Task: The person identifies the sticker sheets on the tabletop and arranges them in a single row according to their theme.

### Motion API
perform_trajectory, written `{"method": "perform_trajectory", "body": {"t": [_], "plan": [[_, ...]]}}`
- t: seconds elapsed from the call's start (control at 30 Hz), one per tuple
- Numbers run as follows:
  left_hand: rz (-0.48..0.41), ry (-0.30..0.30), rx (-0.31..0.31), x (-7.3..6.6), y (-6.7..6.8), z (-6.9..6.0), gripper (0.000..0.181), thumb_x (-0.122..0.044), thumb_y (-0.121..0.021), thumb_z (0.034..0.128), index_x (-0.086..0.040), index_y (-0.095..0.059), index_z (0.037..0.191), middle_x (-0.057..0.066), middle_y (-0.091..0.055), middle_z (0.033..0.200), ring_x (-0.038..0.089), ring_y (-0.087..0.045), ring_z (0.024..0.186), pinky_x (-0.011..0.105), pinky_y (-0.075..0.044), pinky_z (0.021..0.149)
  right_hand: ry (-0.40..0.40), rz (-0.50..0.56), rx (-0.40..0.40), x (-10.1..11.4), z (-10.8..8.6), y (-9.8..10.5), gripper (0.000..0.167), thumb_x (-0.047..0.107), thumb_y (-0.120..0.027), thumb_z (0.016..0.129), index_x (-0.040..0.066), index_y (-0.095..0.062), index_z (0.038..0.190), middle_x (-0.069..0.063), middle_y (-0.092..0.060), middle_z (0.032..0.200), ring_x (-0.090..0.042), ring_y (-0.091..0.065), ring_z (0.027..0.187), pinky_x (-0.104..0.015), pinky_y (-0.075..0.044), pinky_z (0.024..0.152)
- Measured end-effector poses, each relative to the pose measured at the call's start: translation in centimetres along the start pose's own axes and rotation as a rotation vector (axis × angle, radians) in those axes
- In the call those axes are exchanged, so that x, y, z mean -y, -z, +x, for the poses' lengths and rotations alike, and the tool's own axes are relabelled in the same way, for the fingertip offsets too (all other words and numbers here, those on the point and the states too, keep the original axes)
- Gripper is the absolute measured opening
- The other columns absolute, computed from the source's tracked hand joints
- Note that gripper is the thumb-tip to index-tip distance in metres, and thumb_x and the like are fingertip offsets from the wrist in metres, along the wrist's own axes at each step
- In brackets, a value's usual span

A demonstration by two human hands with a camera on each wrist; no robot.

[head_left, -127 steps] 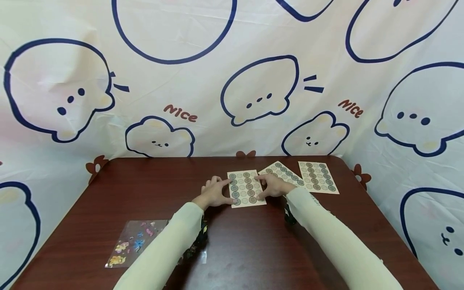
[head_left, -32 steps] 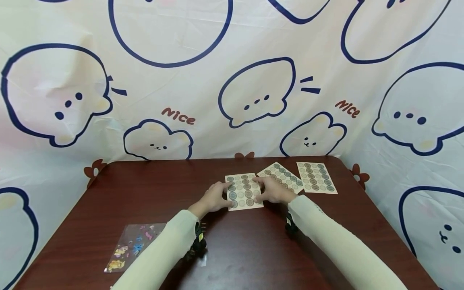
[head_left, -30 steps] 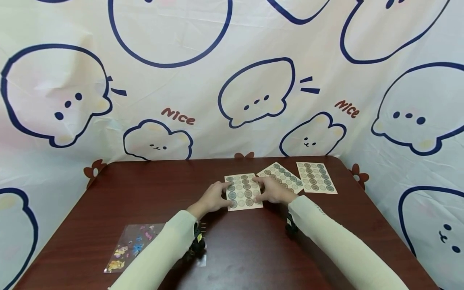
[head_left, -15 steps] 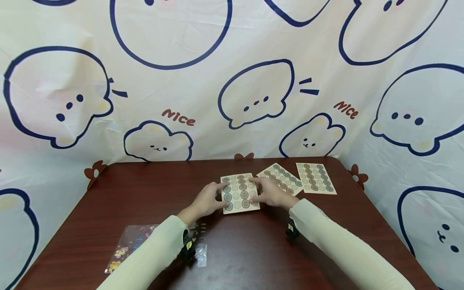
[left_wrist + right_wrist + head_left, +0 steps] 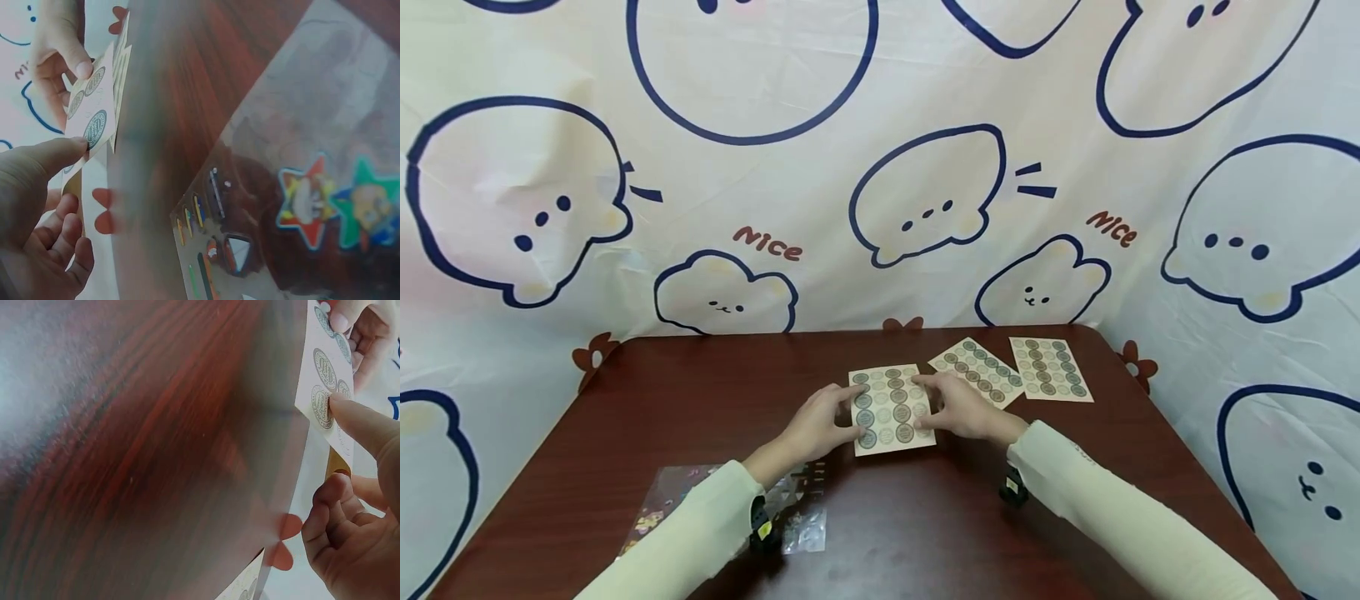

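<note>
Both hands hold one cream sheet (image 5: 891,410) printed with rows of round stamp-like circles. My left hand (image 5: 817,423) pinches its left edge, thumb on the printed face, as the left wrist view shows with the hand (image 5: 44,212) close up. On the right edge, my right hand (image 5: 964,407) pinches the sheet the same way; in the right wrist view the thumb of that hand (image 5: 362,487) lies on the circles. Seen from the wrists, the sheet (image 5: 94,106) stands clear of the tabletop. Two similar sheets lie behind to the right, one slanted (image 5: 977,367), one nearly straight (image 5: 1051,369).
A clear bag (image 5: 662,492) with colourful stickers lies front left, partly under the left forearm. Beside it is another clear piece (image 5: 805,532). The dark red-brown table (image 5: 925,533) meets a cloth backdrop (image 5: 820,192) with cartoon outlines along its back edge.
Both hands have brought the held sheet toward the front and slightly left, and it looks larger. The left forearm has shifted left, uncovering more of the clear plastic near the wrist.
</note>
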State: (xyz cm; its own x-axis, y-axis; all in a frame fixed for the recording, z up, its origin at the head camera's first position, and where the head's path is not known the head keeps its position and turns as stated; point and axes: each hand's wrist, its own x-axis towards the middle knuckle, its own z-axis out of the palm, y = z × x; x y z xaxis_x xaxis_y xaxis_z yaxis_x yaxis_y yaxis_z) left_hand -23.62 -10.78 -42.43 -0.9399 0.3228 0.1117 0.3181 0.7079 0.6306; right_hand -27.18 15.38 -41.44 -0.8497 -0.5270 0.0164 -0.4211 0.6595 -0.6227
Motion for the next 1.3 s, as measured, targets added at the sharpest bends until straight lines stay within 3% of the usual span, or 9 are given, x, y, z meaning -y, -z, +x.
{"method": "perform_trajectory", "body": {"t": [0.53,1.3], "plan": [[-0.009,-0.115,0.029,-0.1,1.3,-2.4,0.059,-0.019,-0.081,0.0846,-0.002,-0.061,0.138,0.003,-0.057,0.090,0.015,-0.050,0.082,0.023,-0.039,0.070,0.081,-0.018,0.011,1.7,-2.2,0.0,0.072,0.027,-0.082,0.084,-0.001,-0.053,0.144,0.000,-0.060,0.094,-0.007,-0.048,0.070,-0.021,-0.042,0.064],[-0.088,-0.091,0.048,-0.6,1.3,-5.1,0.056,-0.018,-0.081,0.0852,-0.004,-0.063,0.136,-0.002,-0.053,0.090,0.011,-0.047,0.081,0.020,-0.039,0.069,0.103,0.007,0.026,2.5,-4.6,-0.9,0.070,0.027,-0.083,0.084,0.001,-0.055,0.143,0.002,-0.054,0.094,-0.008,-0.048,0.069,-0.019,-0.041,0.063]]}}
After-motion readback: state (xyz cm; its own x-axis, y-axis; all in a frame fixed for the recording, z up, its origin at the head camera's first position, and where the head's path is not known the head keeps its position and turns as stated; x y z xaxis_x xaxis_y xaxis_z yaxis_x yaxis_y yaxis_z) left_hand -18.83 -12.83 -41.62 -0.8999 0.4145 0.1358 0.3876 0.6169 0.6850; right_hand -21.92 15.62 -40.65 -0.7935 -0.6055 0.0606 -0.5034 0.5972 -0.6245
